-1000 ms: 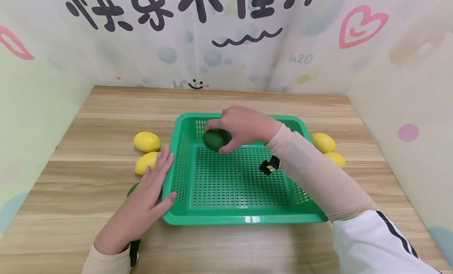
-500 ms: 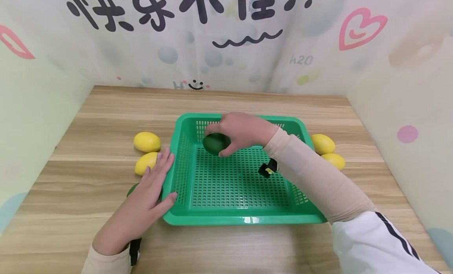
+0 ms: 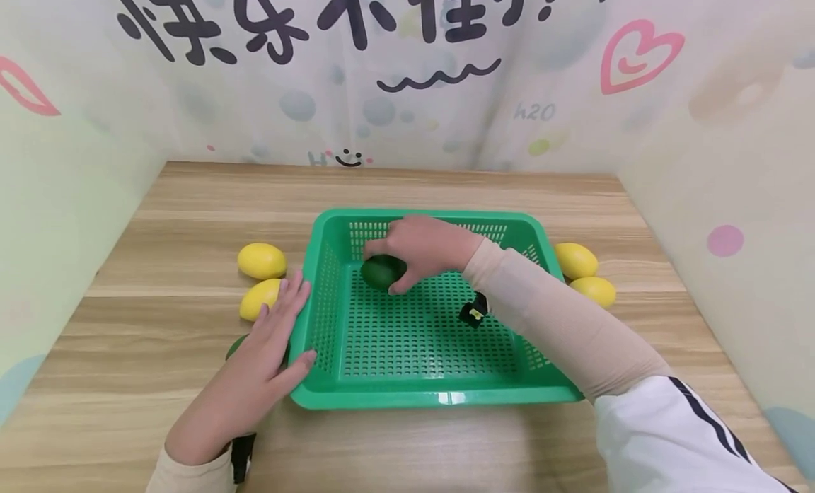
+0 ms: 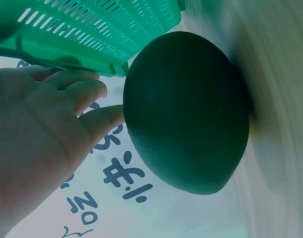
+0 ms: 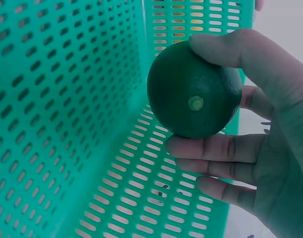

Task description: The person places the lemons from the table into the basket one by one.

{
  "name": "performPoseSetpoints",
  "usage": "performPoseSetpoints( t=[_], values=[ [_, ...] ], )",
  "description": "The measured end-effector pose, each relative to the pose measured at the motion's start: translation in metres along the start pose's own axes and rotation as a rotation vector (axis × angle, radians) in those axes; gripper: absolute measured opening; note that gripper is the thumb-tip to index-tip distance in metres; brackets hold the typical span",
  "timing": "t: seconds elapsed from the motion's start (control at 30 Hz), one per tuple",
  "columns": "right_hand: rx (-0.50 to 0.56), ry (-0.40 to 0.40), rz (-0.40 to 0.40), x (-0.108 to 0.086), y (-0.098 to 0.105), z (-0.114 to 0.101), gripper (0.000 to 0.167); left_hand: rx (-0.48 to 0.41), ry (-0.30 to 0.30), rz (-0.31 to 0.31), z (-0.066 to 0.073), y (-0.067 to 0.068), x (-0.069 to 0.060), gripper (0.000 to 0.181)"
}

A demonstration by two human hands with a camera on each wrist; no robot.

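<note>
Inside the green plastic basket, toward its left back corner, a dark green avocado sits in the grip of the right hand: thumb on one side, fingers curled on the other, pinching it from both. From the right wrist a pale stem scar shows on its skin, and slotted basket walls and floor lie around it; whether it touches the floor I cannot tell.

Along the outside of the basket's left wall lies the left hand, its fingers straight, close together, its thumb spread and reaching the rim. Partly hidden beneath that hand is a second avocado, which the left wrist view shows large and close, resting on the wood-grained surface.

Left of the basket, two lemons lie one behind the other: the far lemon in full sight, the near lemon partly covered by the left fingertips. On the right side another pair, a back lemon and a front lemon, lie just beside the rim.
</note>
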State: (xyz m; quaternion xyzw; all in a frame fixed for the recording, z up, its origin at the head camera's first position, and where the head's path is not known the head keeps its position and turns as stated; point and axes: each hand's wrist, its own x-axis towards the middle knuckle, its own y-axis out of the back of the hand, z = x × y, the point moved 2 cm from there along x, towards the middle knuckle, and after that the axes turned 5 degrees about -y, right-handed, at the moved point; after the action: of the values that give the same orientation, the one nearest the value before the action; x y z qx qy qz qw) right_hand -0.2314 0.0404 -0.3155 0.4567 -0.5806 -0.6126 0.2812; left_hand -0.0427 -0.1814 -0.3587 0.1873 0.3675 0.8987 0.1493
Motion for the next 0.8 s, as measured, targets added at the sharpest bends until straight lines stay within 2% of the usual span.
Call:
performPoseSetpoints(
  t=[0.3, 0.6, 0.8],
  values=[
    [-0.052, 0.042, -0.003, 0.005, -0.010, -0.001, 0.060, 0.000, -0.026, 0.012, -0.002, -0.002, -0.001, 0.081],
    [-0.074, -0.006, -0.016, 0.005, -0.014, 0.001, 0.063, -0.002, -0.032, 0.011, -0.002, -0.004, 0.001, 0.080],
    [-0.076, 0.000, -0.004, 0.010, -0.015, 0.002, 0.064, 0.009, -0.021, 0.012, -0.003, -0.002, -0.002, 0.080]
  ],
)
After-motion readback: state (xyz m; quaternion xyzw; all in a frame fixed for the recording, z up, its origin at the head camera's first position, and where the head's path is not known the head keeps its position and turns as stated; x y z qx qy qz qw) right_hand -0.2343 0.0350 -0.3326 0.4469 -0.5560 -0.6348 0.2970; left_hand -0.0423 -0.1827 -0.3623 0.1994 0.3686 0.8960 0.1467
